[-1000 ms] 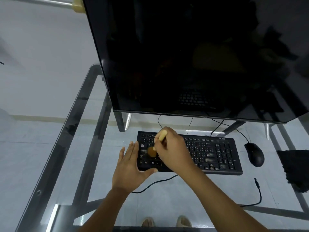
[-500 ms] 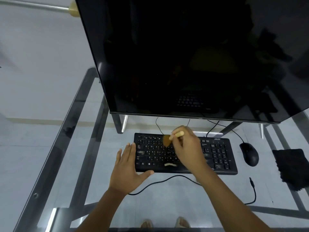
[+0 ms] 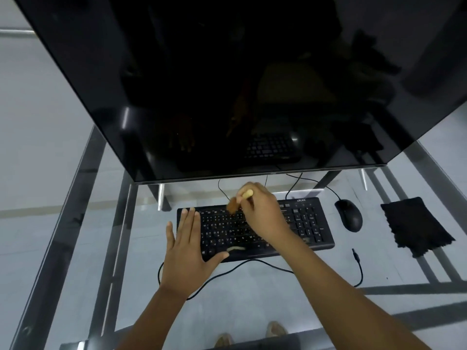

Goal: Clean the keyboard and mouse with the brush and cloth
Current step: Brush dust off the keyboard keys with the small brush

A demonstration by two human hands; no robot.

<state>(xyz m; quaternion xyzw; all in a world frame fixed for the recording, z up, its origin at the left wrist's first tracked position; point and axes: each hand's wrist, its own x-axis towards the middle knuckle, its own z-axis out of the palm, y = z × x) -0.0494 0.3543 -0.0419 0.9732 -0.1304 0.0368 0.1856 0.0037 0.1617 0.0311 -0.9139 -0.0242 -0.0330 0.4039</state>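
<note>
Right hand (image 3: 262, 213) holds brush (image 3: 233, 204) over keyboard (image 3: 303, 223).

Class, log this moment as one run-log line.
right hand: holds brush on keyboard | left hand: flat on keyboard | mouse, cloth: untouched

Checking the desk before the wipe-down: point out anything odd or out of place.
A loose black cable lies on the glass desk, its plug end free and unconnected beside the black keyboard. Pale smears mark the keyboard's front row. The black cloth lies crumpled right of the black mouse. Nothing looks damaged.
</note>
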